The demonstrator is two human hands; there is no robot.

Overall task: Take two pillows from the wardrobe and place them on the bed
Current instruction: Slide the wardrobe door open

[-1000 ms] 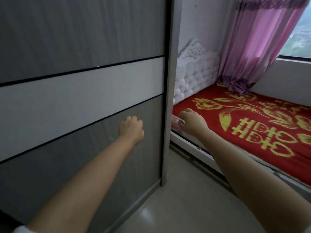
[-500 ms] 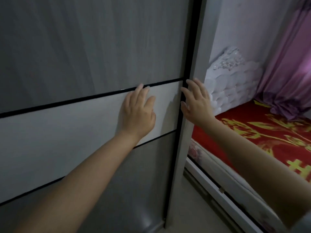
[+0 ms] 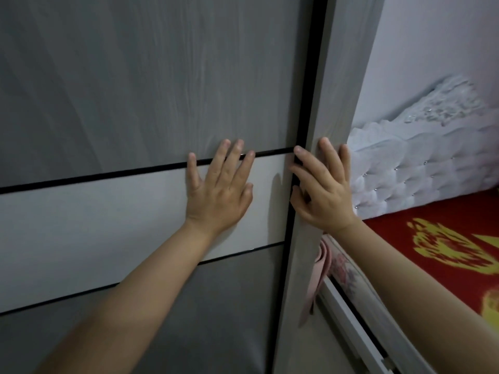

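Observation:
The wardrobe's sliding door (image 3: 129,98) fills the left of the view, grey wood grain with a white band across the middle, and it is closed. My left hand (image 3: 220,190) lies flat on the white band, fingers spread. My right hand (image 3: 322,190) rests on the door's right edge and the grey side frame (image 3: 334,76), its fingertips at the dark gap between them. No pillows are visible. The bed (image 3: 442,238) with a red and gold cover lies to the right.
A white tufted headboard (image 3: 421,163) stands against the wall behind the bed. A pink cloth (image 3: 318,268) hangs between the wardrobe frame and the mattress. The bed's white side rail (image 3: 351,327) runs along the narrow floor strip at the bottom right.
Both hands rose from fists at waist height to flat open palms on the door. The view came closer to the wardrobe, and the right hand's fingers settled on the door's edge.

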